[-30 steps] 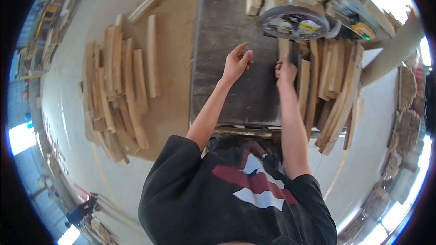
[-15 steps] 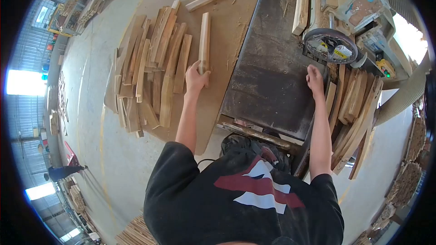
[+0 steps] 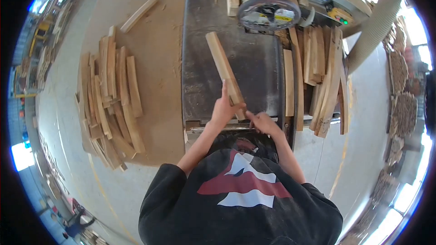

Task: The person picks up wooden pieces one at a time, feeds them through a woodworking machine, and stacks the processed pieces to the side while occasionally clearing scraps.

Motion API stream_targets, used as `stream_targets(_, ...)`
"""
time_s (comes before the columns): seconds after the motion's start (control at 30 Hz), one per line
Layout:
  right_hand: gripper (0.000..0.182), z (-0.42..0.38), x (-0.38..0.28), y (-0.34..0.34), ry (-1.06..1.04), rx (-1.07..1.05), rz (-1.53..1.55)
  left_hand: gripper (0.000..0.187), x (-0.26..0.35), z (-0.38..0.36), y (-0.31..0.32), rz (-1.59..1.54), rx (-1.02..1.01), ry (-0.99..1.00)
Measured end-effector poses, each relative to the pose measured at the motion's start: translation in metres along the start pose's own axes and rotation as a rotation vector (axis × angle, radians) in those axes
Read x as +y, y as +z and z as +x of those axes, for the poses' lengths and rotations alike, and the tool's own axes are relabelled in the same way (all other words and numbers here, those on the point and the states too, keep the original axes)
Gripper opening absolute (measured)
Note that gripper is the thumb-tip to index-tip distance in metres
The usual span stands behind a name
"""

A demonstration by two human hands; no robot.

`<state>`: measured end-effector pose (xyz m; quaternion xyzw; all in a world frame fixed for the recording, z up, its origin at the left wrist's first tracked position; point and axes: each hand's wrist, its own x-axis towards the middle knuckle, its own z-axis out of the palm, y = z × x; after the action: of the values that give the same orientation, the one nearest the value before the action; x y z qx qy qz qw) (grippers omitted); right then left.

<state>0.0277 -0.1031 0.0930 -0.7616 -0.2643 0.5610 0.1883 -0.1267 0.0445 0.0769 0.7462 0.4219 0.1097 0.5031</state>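
Observation:
A pale wooden strip lies at a slant over the dark metal machine table, its far end pointing up and left. My left hand grips it close to the near end, thumb across the top and index finger stretched along its side. At the strip's near end, my right hand has curled fingers against the wood, close to the table's front edge. Sawdust streaks the table's surface.
Left of the table, a pile of wooden strips lies on a brown board, with a single strip beyond it. A handwheel overhangs the far right. More strips are stacked on the right, below a ribbed hose.
My left hand has brought the strip from the brown board onto the machine table. My right hand has moved back from near the handwheel to the strip's near end. The view has shifted right.

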Motion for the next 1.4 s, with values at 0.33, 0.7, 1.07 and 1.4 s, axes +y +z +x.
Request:
stream_targets(0.33, 0.05, -0.013, 0.054, 0.019, 0.118, 0.165, 0.96, 0.134, 0.038, 0.061, 0.081, 0.094, -0.376, 0.212)
stream_targets(0.7, 0.035, 0.036, 0.008, -0.029, 0.137, 0.132, 1.188, 0.137, 0.056, 0.14, 0.072, 0.09, -0.318, 0.18)
stream_targets(1.07, 0.03, 0.204, 0.021, -0.154, -0.352, -0.436, 1.031, 0.026, 0.047, 0.114, 0.054, -0.564, 0.198, 0.525)
stream_targets(1.4, 0.033, 0.223, -0.077, -0.151, -0.17, 0.177, 1.143, 0.023, -0.035, 0.011, 0.029, -0.318, 0.148, 0.619)
